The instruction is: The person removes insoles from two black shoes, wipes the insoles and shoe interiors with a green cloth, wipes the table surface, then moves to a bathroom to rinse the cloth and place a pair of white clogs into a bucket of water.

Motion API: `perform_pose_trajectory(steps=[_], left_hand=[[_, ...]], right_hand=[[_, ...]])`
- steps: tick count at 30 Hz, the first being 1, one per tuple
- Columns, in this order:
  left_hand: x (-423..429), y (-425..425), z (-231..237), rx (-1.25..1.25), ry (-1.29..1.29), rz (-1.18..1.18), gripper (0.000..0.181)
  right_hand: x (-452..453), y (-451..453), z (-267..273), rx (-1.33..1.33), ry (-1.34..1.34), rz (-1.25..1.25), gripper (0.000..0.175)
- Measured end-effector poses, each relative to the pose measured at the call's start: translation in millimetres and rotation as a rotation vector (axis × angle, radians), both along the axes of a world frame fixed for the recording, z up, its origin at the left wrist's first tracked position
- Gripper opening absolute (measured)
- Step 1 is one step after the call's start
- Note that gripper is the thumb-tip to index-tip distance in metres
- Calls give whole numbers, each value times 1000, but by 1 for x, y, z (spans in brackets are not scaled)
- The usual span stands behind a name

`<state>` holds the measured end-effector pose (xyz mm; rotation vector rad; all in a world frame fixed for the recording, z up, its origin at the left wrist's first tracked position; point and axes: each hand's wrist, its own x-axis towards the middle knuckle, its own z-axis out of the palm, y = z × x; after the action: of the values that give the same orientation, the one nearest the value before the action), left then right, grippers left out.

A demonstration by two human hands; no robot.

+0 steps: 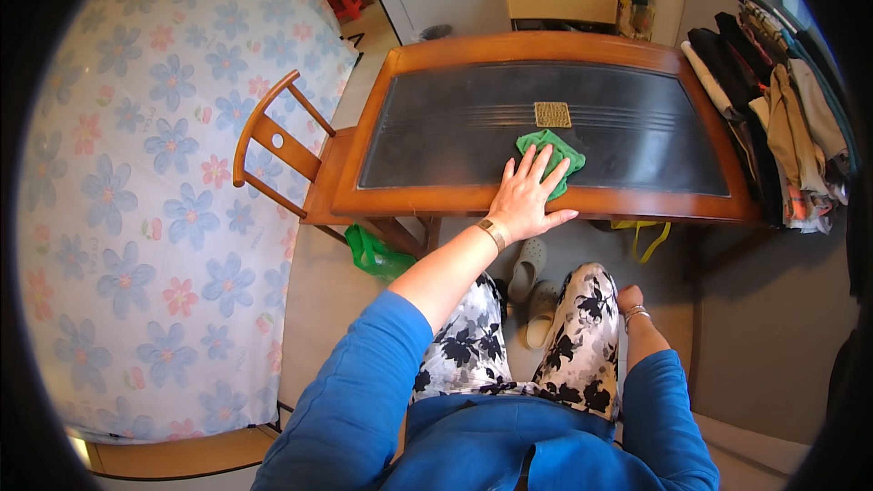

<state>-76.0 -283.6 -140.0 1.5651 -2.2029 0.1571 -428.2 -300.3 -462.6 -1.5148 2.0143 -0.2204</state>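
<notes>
My left hand [528, 194] lies flat, fingers spread, over a green cloth [569, 158] near the front edge of a wooden table. Its fingers rest on top of the cloth and the thumb sticks out to the side, off it. The wooden table [416, 203] has a black inset top [450, 123] with raised lines and a square gold-coloured plaque [552, 114] just beyond the cloth. My right hand [629, 297] is down beside my right knee with its fingers curled in; nothing shows in it.
A wooden chair [283, 143] stands at the table's left end, by a floral-covered bed [184, 218]. Folded clothes [791, 123] are piled at the right. Below the table are a green bag [375, 252], a yellow strap [651, 245] and clogs [528, 269]. A small cabinet [559, 1] holds jars and fruit.
</notes>
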Motion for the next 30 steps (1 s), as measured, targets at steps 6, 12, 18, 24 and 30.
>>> perform_pose_trajectory(steps=[6,12,18,24,30], left_hand=[[-1,1,10,94,-106,-11,96],[4,-15,28,158,-226,-191,103],[-8,-16,35,142,-117,-268,97],[-19,-23,39,212,-98,-291,94],[-31,-26,46,243,-92,-317,92]], right_hand=[[-14,34,-53,37,4,119,25],[-22,75,-60,279,126,56,23],[-26,103,-59,556,-70,-142,49],[-29,100,-57,703,-52,29,68],[-33,111,-82,682,-133,-33,50]])
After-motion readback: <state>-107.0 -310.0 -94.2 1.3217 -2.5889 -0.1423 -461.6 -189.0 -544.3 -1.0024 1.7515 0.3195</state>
